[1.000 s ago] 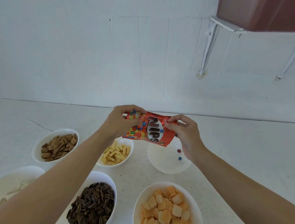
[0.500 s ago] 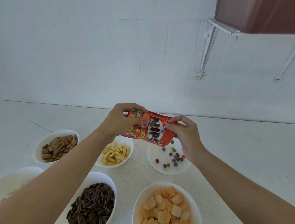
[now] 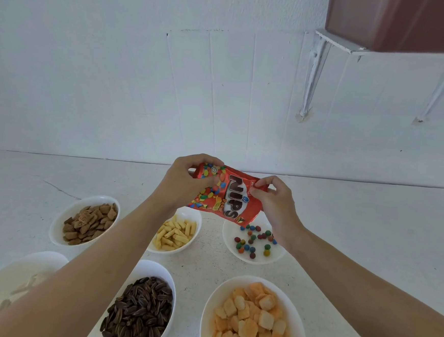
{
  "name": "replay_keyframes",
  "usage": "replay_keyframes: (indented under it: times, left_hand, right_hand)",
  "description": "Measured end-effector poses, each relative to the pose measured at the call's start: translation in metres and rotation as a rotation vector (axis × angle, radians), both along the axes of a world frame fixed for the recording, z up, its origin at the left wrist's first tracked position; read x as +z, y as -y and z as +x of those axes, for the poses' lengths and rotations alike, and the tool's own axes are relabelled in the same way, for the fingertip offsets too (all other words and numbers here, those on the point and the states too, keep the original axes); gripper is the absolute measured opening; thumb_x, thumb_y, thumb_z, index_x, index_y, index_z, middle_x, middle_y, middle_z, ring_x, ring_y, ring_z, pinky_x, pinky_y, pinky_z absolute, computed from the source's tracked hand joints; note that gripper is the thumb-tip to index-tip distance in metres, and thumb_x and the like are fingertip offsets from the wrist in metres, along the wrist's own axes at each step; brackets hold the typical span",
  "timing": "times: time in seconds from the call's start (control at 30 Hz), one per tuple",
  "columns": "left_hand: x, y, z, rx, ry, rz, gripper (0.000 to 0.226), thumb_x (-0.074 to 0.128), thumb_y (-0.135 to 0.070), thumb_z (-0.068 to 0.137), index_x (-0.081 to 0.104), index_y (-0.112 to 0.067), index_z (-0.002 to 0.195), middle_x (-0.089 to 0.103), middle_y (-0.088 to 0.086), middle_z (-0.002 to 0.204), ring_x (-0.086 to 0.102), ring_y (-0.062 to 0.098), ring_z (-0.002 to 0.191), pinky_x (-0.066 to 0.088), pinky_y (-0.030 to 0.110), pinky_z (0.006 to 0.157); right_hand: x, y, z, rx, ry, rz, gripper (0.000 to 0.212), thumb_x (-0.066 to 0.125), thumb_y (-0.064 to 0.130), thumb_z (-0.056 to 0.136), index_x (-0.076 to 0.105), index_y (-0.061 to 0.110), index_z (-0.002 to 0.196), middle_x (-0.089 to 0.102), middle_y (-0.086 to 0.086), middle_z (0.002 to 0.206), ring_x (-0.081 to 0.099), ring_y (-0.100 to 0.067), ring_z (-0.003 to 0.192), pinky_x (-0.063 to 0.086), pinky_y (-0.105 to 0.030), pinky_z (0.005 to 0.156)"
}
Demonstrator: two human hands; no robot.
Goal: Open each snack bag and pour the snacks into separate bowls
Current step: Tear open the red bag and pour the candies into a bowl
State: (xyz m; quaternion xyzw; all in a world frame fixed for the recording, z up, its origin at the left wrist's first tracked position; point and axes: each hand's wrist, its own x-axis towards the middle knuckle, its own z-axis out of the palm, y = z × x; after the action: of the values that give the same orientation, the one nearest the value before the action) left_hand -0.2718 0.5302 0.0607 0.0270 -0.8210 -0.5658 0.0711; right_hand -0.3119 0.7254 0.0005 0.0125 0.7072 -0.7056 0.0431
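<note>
Right now the person is tipping the red candy bag point(image 3: 229, 195) above the far right bowl point(image 3: 276, 253), and coated candies point(image 3: 252, 241) are dropping from its lower right corner into the white dish. The left hand point(image 3: 185, 184) is gripping the bag's left end with its fingers curled round it. The right hand point(image 3: 276, 207) is pinching the bag's upper right edge between thumb and fingertips. Only a thin scatter of candies is lying in the bowl, so most of the pour is probably yet to come.

The main risk is looking like escape. The candies are small, round and hard, and they are landing on bare, sloping porcelain where they are likely bouncing and rolling. The bag's corner is hanging over the far left part of the bowl rather than its middle. A steeper tilt or a sudden rush could be sending some over the rim onto the table point(image 3: 356, 232), or towards the bowl of yellow sticks point(image 3: 182, 249) just to the left, mixing the snacks. The right wrist is also hovering close over the bowl's right rim, so a dip could be nudging the dish.
</note>
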Motion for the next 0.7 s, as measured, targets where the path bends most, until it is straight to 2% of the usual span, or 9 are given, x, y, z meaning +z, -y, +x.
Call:
replay_keyframes:
  times: [0.07, 0.23, 0.4, 0.5, 0.6, 0.7]
  left_hand:
    - [-0.003, -0.001, 0.000, -0.016, 0.019, -0.012, 0.023, 0.075, -0.019, 0.090, 0.072, -0.037, 0.105, 0.068, -0.007, 0.111, 0.072, 0.013, 0.089, 0.057, 0.018, 0.059]
    - [-0.004, -0.003, 0.000, -0.032, 0.024, -0.054, 0.022, 0.073, -0.021, 0.092, 0.071, -0.034, 0.110, 0.066, -0.008, 0.112, 0.069, 0.012, 0.091, 0.055, 0.015, 0.057]
    - [0.003, -0.004, -0.001, -0.012, -0.027, -0.029, 0.021, 0.071, -0.022, 0.094, 0.070, -0.035, 0.111, 0.066, -0.010, 0.109, 0.068, 0.011, 0.092, 0.059, 0.020, 0.063]
    - [0.006, -0.004, -0.001, -0.006, -0.074, 0.006, 0.019, 0.071, -0.023, 0.094, 0.071, -0.035, 0.109, 0.068, -0.007, 0.110, 0.067, 0.012, 0.098, 0.060, 0.024, 0.066]
    - [0.006, -0.005, 0.000, -0.020, -0.063, -0.010, 0.019, 0.071, -0.024, 0.094, 0.071, -0.036, 0.109, 0.068, -0.008, 0.110, 0.067, 0.010, 0.096, 0.059, 0.021, 0.064]
    - [-0.002, -0.008, 0.003, -0.042, 0.003, -0.049, 0.020, 0.071, -0.023, 0.094, 0.070, -0.035, 0.111, 0.065, -0.010, 0.110, 0.068, 0.009, 0.091, 0.057, 0.017, 0.060]
  right_hand:
    - [-0.007, 0.001, -0.001, 0.012, 0.054, 0.056, 0.014, 0.063, 0.013, 0.095, 0.055, 0.024, 0.093, 0.067, -0.006, 0.114, 0.070, -0.025, 0.098, 0.061, -0.036, 0.079]
    - [-0.007, 0.001, -0.002, 0.005, 0.100, 0.114, 0.016, 0.061, 0.012, 0.096, 0.052, 0.026, 0.094, 0.065, -0.004, 0.117, 0.068, -0.023, 0.101, 0.059, -0.031, 0.079]
    - [0.010, -0.001, 0.002, -0.031, 0.009, -0.012, 0.010, 0.059, 0.010, 0.097, 0.053, 0.018, 0.101, 0.068, -0.003, 0.108, 0.071, -0.017, 0.087, 0.056, -0.023, 0.059]
    - [0.017, -0.001, 0.005, -0.041, -0.050, -0.067, 0.010, 0.058, 0.010, 0.098, 0.052, 0.015, 0.103, 0.068, -0.001, 0.105, 0.071, -0.017, 0.086, 0.055, -0.019, 0.054]
    - [0.013, 0.000, 0.005, -0.042, -0.022, -0.004, 0.009, 0.059, 0.012, 0.098, 0.051, 0.017, 0.101, 0.068, -0.002, 0.105, 0.072, -0.017, 0.085, 0.056, -0.021, 0.057]
    - [0.000, 0.000, 0.008, -0.002, 0.102, 0.111, 0.011, 0.059, 0.015, 0.096, 0.050, 0.020, 0.099, 0.067, -0.004, 0.109, 0.070, -0.021, 0.090, 0.057, -0.028, 0.069]
